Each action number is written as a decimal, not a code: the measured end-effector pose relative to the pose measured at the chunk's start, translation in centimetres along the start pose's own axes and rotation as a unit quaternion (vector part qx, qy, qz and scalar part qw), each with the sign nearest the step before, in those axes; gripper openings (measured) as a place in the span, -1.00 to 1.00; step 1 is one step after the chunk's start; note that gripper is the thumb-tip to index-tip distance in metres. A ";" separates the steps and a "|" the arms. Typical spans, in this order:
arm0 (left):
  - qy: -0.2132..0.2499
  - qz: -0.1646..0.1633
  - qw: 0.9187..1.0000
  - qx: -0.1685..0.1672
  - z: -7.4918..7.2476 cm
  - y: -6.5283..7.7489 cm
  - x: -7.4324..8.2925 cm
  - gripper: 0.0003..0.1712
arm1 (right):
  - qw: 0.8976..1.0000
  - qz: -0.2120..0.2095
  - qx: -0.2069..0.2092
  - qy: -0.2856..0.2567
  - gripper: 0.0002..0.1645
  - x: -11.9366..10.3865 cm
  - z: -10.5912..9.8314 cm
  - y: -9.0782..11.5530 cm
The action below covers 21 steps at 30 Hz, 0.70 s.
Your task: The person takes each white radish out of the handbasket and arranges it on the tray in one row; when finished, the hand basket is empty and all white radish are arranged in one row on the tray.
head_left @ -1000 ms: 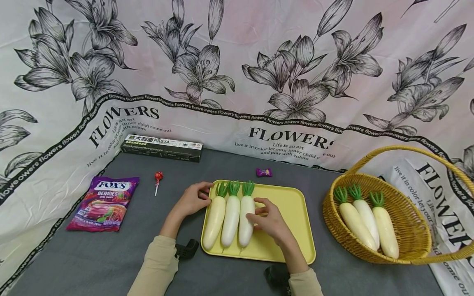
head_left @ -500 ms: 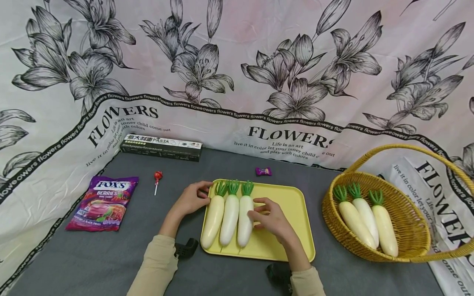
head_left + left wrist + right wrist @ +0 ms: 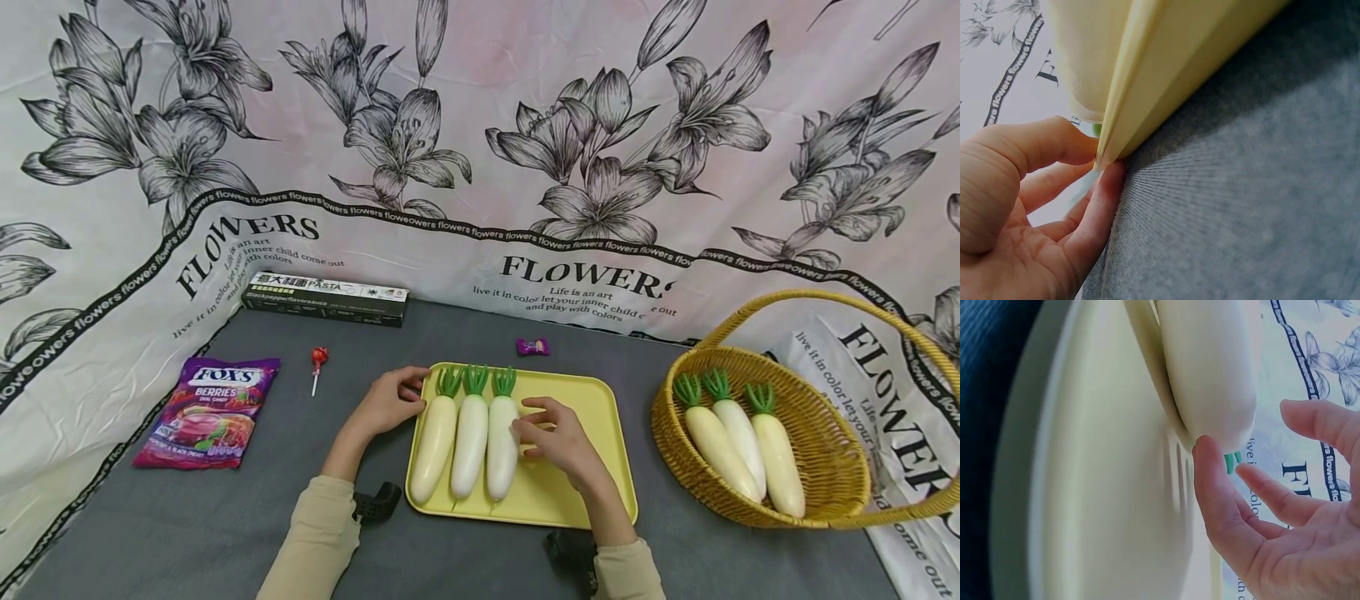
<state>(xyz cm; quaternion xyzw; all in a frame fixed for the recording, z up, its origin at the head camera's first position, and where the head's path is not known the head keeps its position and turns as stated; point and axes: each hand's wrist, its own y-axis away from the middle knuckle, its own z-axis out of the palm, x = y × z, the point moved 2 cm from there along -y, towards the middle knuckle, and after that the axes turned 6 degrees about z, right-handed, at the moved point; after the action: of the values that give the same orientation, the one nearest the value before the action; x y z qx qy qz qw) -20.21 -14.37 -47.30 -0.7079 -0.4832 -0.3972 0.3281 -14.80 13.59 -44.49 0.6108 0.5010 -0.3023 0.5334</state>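
Note:
Three white radishes with green tops, a left one [image 3: 434, 450], a middle one [image 3: 469, 446] and a right one [image 3: 502, 450], lie side by side on the left half of a yellow tray [image 3: 573, 450]. At the tray's upper left edge, my left hand [image 3: 386, 404] pinches the rim between thumb and fingers, as the left wrist view shows. My right hand [image 3: 558, 437] is beside the right radish, fingers spread and relaxed. In the right wrist view its thumb stands apart from the radish [image 3: 1210, 369]; one fingertip is close to its side, contact unclear.
To the right, a wicker basket [image 3: 832, 467] with a tall handle holds three more radishes [image 3: 778, 467]. A purple candy [image 3: 533, 346] lies behind the tray. At left are a lollipop [image 3: 318, 358], a candy bag [image 3: 210, 412] and a pasta box [image 3: 326, 300].
The radishes have shifted slightly right on the tray in the last half second. My right hand has moved a little right, its thumb off the right radish. The left hand stays put.

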 end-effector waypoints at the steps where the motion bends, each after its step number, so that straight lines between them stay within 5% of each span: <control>1: 0.000 -0.001 1.000 0.001 0.0 0.0 0.0 -0.41 | 1.000 -0.002 0.001 0.001 -0.43 0.0 -0.1 0.0; 13: 0.001 -0.003 1.000 -0.002 -0.1 0.1 -0.1 -0.42 | 1.000 -0.016 0.014 0.012 -0.41 -0.5 -1.6 -0.2; 21: 0.002 -0.004 1.000 0.000 0.0 0.1 0.0 -0.43 | 0.999 -0.019 0.027 0.042 -0.36 -1.7 -4.5 0.0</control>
<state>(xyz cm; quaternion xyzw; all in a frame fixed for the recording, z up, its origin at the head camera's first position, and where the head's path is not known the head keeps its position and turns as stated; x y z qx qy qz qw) -20.14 -14.39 -47.29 -0.7051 -0.4851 -0.4005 0.3274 -16.10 17.39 -41.86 0.6276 0.5263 -0.2999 0.4891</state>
